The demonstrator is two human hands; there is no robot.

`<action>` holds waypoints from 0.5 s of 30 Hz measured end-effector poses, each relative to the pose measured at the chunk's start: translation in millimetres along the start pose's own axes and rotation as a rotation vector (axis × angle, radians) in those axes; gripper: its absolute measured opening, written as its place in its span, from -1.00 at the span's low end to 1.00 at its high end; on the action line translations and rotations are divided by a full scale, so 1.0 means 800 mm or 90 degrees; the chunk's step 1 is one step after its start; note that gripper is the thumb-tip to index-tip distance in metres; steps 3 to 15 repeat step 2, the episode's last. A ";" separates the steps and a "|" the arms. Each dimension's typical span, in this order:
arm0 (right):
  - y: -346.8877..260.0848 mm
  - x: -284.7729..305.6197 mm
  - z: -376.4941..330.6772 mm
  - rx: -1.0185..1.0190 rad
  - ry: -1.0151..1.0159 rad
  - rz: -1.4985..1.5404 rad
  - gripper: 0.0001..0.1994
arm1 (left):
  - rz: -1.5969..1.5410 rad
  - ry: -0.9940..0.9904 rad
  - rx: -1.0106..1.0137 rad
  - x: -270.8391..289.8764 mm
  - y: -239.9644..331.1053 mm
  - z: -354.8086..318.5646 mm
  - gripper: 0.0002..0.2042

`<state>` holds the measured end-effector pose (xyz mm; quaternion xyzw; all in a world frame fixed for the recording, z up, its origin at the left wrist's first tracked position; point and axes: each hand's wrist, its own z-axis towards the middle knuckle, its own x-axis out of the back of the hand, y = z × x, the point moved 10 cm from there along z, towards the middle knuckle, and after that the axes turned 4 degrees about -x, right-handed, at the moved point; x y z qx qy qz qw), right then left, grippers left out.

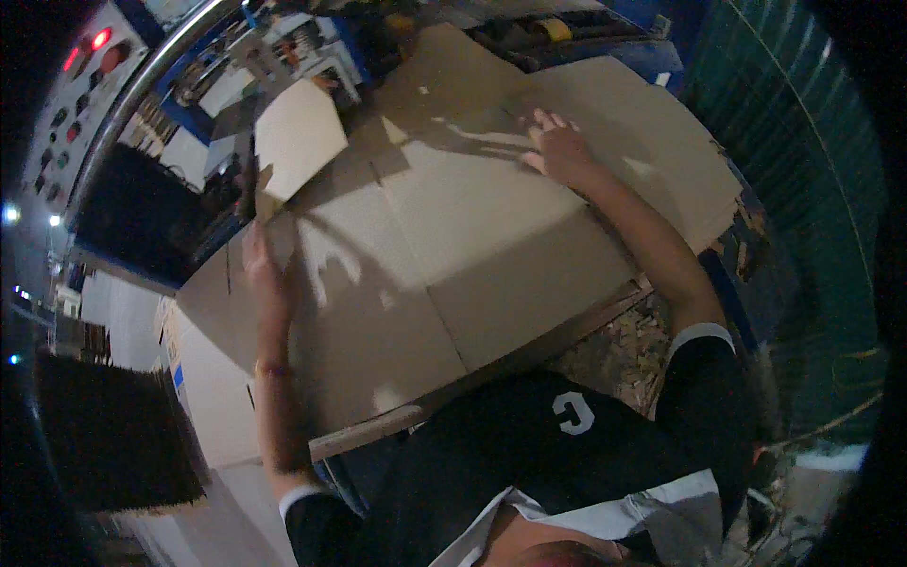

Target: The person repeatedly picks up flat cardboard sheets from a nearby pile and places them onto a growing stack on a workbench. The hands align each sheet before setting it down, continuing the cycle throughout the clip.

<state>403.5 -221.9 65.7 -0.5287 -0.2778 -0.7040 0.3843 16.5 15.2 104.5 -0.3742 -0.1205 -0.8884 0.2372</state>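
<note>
A large flat sheet of brown cardboard (501, 255), scored with creases and slots, lies in front of me. My right hand (564, 156) is over its far right part, fingers spread and holding nothing; whether the palm touches the sheet I cannot tell. At the left side of the sheet is my left hand (265, 260), upright and smeared by motion, so its fingers do not show clearly. Just beyond it, a pale cardboard flap (300, 137) stands tilted up beside the machine. Shadows of both arms fall across the sheet.
A machine with metal parts (302, 42) stands at the far left, with a control panel (80, 113) showing lit red lamps. A curved metal rail (123, 109) runs beside it. Cardboard scraps (619, 354) lie below the near edge. A green corrugated wall (794, 142) rises at right.
</note>
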 end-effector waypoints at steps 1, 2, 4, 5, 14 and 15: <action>0.013 0.007 -0.013 0.007 -0.002 0.042 -0.58 | 0.034 0.030 -0.022 0.029 -0.003 -0.016 -0.49; 0.036 0.025 -0.030 -0.012 0.052 0.051 -0.56 | 0.023 0.026 -0.029 0.018 0.001 -0.013 -0.49; 0.036 0.025 -0.030 -0.012 0.052 0.051 -0.56 | 0.023 0.026 -0.029 0.018 0.001 -0.013 -0.49; 0.036 0.025 -0.030 -0.012 0.052 0.051 -0.56 | 0.023 0.026 -0.029 0.018 0.001 -0.013 -0.49; 0.036 0.025 -0.030 -0.012 0.052 0.051 -0.56 | 0.023 0.026 -0.029 0.018 0.001 -0.013 -0.49; 0.036 0.025 -0.030 -0.012 0.052 0.051 -0.56 | 0.023 0.026 -0.029 0.018 0.001 -0.013 -0.49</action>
